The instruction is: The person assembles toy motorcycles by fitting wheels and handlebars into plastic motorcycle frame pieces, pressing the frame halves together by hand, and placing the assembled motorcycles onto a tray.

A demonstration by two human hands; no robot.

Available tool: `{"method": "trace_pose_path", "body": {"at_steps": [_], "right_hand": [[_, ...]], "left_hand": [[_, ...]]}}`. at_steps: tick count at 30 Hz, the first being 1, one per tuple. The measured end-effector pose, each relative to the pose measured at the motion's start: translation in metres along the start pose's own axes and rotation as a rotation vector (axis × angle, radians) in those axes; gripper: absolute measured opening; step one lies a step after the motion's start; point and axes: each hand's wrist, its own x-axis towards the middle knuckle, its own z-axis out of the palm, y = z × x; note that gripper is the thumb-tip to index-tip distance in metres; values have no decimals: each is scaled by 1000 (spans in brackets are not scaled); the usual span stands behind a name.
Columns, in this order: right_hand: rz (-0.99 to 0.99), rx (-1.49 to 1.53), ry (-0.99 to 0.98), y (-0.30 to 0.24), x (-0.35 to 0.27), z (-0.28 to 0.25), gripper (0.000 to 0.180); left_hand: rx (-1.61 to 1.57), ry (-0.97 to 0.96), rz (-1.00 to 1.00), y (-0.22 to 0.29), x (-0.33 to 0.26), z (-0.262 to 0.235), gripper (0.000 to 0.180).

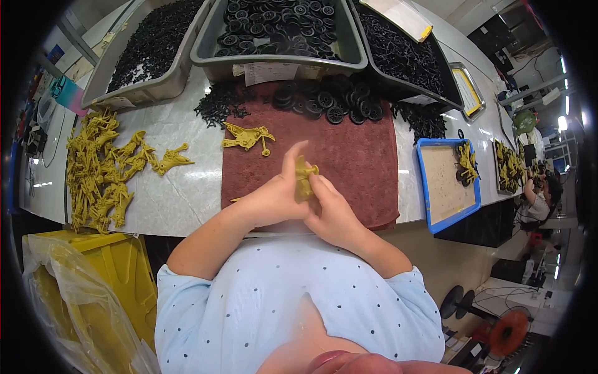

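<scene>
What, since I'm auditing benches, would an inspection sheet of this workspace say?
Surface: pale table, partly under a red-brown cloth.
Job's things: yellow part in hand; second part on the cloth; yellow pile at left; wheels at the cloth's far side.
Clutter: blue-rimmed tray at right, holding yellow parts.
Hands: left hand and right hand hold the yellow part between them.
Cables: dark cables at lower right, away from the hands.
Surroundings: wheel bin behind the cloth; another person far right.
</scene>
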Motion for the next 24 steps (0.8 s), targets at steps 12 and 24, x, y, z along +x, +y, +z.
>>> {"method": "trace_pose_path", "body": {"at_steps": [12,24], "right_hand": [[14,45,-67,9,10,-5,71],[174,310,221,37,21,-34,67]], "left_hand": [[-37,-22,-54,4,0,-7,99],[-306,-50,-31,-1,7,-18,81]]}}
